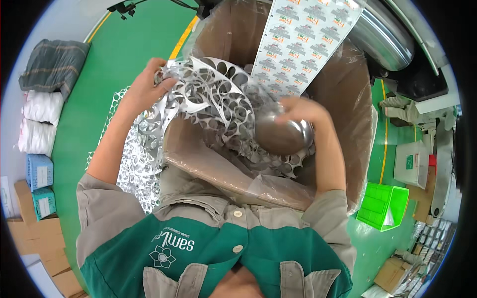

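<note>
1. The left hand (146,84), upper left of centre, grips the edge of a bundle of punched metal scrap (213,99), a silvery sheet full of round holes; fingers curl over its rim
2. The right hand (303,111), right of centre, presses down on the same scrap web where it wraps a rounded brown mass; fingers are spread on it, and whether they close around anything cannot be told
3. The scrap sits at the frame's centre, over the mouth of a large cardboard box (343,99) lined with clear plastic film (268,186)
4. A printed metal strip (303,39) runs from the top edge down into the box, just behind the scrap, screening part of the box's far wall
5. More punched scrap (134,164) hangs outside the box at left, partly hidden by the left forearm
6. Surroundings: green floor (99,74); folded cloths (47,89) at far left; blue baskets (39,184) lower left; a green crate (382,203) lower right; flat cartons (35,238) at bottom left
</note>
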Demonstrator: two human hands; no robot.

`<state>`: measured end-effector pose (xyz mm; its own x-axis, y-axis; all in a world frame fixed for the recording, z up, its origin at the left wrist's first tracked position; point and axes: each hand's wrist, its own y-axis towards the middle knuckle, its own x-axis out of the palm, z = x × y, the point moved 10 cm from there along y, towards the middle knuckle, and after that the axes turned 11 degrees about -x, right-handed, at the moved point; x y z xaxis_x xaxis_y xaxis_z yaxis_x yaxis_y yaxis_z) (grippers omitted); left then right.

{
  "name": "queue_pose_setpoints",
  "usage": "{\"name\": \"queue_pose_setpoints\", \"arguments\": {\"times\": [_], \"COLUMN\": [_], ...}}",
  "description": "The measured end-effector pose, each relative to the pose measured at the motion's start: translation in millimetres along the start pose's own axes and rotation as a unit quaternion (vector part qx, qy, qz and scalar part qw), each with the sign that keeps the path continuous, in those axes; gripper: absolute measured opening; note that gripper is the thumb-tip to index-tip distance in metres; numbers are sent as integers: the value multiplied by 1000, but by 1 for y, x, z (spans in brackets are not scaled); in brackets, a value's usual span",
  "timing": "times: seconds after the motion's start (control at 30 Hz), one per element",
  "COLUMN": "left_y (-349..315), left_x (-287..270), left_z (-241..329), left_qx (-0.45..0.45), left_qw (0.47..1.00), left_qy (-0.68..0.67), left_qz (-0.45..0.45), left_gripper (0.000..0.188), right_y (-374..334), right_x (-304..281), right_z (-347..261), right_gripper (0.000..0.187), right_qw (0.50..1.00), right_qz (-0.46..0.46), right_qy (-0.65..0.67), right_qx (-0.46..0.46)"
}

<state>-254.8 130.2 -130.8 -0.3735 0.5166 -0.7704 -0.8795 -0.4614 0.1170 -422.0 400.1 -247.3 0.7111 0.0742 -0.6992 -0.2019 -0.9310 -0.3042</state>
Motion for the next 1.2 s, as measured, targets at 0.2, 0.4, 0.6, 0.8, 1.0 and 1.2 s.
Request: {"name": "queue_pose_setpoints", "arguments": {"times": [0.2,0.4,0.6,0.8,1.0,1.2], "left_y": [-4,-3,3,2,-4,-52], "left_x": [30,49,60,23,-45,-54], "left_z": [-53,-63,-67,-40,6,49], "left_qx": [-176,-179,-208,-182,-48,35], "left_qw": [974,959,938,963,971,996], "left_qy": [-99,-197,-214,-166,-234,58], "left_qz": [-102,-97,-177,-114,-28,-61], "left_gripper": [58,52,49,43,36,42], "right_y": [-40,-49,21,-33,6,-6], "right_x": [-103,81,71,-107,-23,67], "right_z": [-15,244,102,-52,25,125], "right_gripper": [62,53,52,45,35,66], "right_qw": [645,788,979,867,727,983], "right_qz": [328,372,-77,332,209,-22], "right_qy": [610,275,-84,328,639,-91], "right_qx": [-324,407,167,-176,-139,158]}}
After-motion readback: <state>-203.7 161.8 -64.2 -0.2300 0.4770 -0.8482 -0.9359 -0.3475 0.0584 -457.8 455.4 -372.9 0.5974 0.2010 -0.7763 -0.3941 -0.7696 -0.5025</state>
